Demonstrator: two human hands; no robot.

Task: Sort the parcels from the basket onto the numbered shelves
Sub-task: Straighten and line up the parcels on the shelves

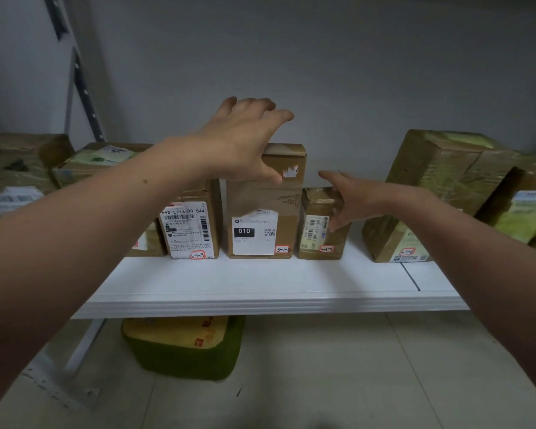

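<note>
- Left hand (pixel 245 140) lies over the top front edge of the tall parcel marked 3-1-4 (pixel 260 212). Its fingers are spread and fairly straight above the parcel's top, and the thumb lies down on the front face. It is not closed round the box.
- Right hand (pixel 356 199) is at the small parcel marked 3-1-5 (pixel 314 224). Its fingers lie against the parcel's upper right front. The thumb sticks out to the left, clear of the box, so the hand touches the parcel rather than clasping it.
- Both parcels stand upright on the white shelf (pixel 260 283), just beside each other. The small one is to the right of the tall one and lower than it.
- Directly left of the tall box stands the parcel marked 3-1-3 (pixel 189 227), with a large white label on its front.
- Well to the right, apart from the small box, the taped parcel marked 3-1-6 (pixel 430 187) leans tilted. Another labelled box (pixel 526 212) is at its right.
- More brown parcels (pixel 22 162) lie at the far left of the shelf, partly behind the left forearm.
- Under the shelf, on the pale tiled floor, sits a green basket (pixel 186 363) holding a yellow parcel (pixel 177 332) with red print.
</note>
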